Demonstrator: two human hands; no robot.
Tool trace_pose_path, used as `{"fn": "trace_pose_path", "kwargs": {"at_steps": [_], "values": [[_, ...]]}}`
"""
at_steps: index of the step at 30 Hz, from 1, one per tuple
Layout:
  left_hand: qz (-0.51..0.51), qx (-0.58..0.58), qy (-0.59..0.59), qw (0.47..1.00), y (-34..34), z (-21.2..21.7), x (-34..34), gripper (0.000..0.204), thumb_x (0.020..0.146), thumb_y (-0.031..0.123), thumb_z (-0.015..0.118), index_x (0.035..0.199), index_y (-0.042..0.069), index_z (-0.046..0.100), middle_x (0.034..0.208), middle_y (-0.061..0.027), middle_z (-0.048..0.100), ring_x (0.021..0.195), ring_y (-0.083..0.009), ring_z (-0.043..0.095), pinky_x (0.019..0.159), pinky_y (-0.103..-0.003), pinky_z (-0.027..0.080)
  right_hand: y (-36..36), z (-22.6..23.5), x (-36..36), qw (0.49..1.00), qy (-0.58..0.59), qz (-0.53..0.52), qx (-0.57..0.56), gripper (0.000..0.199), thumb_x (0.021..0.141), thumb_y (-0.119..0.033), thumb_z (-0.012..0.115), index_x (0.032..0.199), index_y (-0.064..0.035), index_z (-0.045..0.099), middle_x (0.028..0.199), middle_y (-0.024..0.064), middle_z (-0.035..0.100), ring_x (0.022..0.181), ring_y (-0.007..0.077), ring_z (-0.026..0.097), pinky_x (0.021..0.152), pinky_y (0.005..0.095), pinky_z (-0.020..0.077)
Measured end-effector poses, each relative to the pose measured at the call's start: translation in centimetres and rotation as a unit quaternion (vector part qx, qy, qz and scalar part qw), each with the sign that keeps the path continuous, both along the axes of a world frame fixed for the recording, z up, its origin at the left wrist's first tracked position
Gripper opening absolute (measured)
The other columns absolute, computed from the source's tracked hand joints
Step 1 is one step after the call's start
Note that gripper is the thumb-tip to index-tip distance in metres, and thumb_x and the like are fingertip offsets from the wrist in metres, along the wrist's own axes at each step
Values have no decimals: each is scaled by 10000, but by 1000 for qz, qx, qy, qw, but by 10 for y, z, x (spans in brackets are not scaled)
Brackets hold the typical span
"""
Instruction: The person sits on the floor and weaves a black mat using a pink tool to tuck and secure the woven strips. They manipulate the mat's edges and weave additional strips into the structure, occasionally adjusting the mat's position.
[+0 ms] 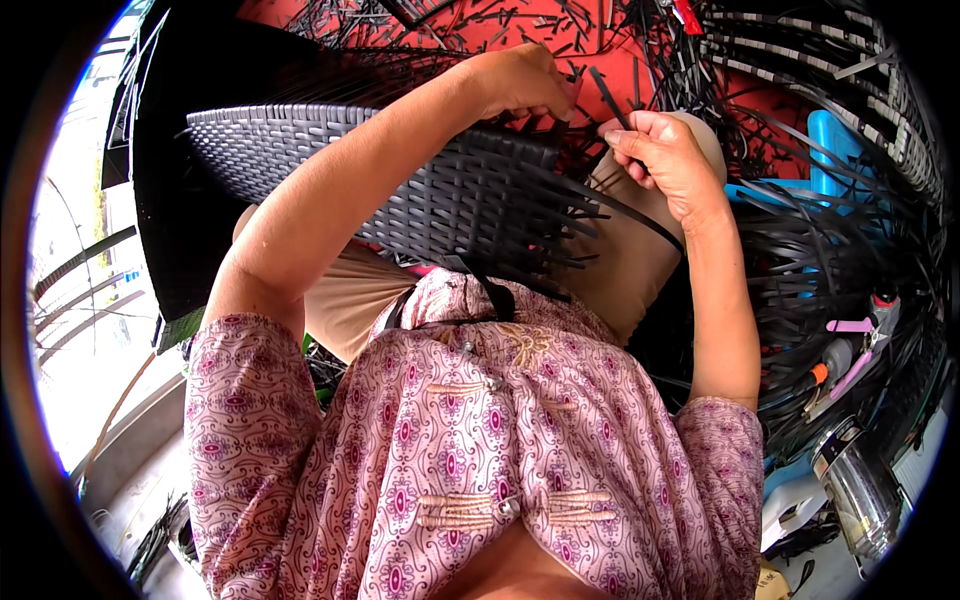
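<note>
While I sat with a dark woven panel (pixel 400 170) lying across my lap, both my hands worked at its unfinished far edge. The panel was a flat piece of black plastic wicker, closely woven on my left side and fraying into loose strands (pixel 590 215) on the right, where the weave stopped. My left hand (pixel 520 80) was curled closed over the top edge of the panel, fingers pressed down on the weave. My right hand (pixel 665 155) was closed too, thumb and fingers pinching one thin black strip (pixel 608 95) that stuck up beyond my knuckles. The two hands were near each other, not touching.

Beyond them lay a red floor (pixel 650 60) littered with short black offcuts. To my right, a heap of long black strips (pixel 830 250) spilled over something bright blue (pixel 835 150). Lower on that side were pink-handled pliers (pixel 860 340), an orange-handled tool (pixel 815 378) and a shiny metal container (pixel 860 485). I could not make out any labels or signs. My patterned pink blouse (pixel 470 450) filled the foreground.
</note>
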State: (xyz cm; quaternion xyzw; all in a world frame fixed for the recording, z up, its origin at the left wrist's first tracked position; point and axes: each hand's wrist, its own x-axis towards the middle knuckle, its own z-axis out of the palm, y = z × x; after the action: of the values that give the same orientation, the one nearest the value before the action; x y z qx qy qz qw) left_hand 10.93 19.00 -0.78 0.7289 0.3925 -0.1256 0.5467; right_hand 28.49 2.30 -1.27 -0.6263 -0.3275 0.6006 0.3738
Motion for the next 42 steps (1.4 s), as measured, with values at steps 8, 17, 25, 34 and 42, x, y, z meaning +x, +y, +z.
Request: {"fn": "trace_pose_path", "kwargs": {"at_steps": [8,17,25,34,42], "values": [[-2,4,9,1000,-2,-1,0,443,770,200,854,1143,-7,733,746,-12,606,665,-102,537,563,-279,421,-9,-12,-1,997,55,-43,38,199,952,-220,707,1069,-60,727,778,-59,633,626,6,521,530,178,366],[-42,46,10,998,-5,1,1,322,828,208,806,1088,28,745,787,-27,650,683,-123,587,606,-291,484,-6,-11,-10,998,58,-18,12,211,941,-209,727,1081,-52,729,781,-48,651,626,27,543,556,198,391],[-184,199,-25,962,-8,20,-2,218,857,175,720,1040,62,752,873,-53,730,749,-152,666,692,-306,550,-4,-34,-24,994,76,-68,27,200,935,-167,734,1093,-45,732,794,-14,682,622,71,573,567,223,433],[-158,66,-26,985,6,27,-10,266,856,209,724,1090,90,761,854,9,712,736,-94,621,636,-272,497,2,-15,-30,996,44,-64,43,139,930,-183,750,921,-52,706,728,-24,639,568,42,525,519,198,397],[-124,53,-12,991,1,8,-2,269,859,212,668,1080,72,732,818,-18,699,722,-92,613,592,-260,477,4,2,3,999,-23,-29,-9,233,914,-229,741,766,-137,586,632,-77,515,478,-1,419,405,185,265]]}}
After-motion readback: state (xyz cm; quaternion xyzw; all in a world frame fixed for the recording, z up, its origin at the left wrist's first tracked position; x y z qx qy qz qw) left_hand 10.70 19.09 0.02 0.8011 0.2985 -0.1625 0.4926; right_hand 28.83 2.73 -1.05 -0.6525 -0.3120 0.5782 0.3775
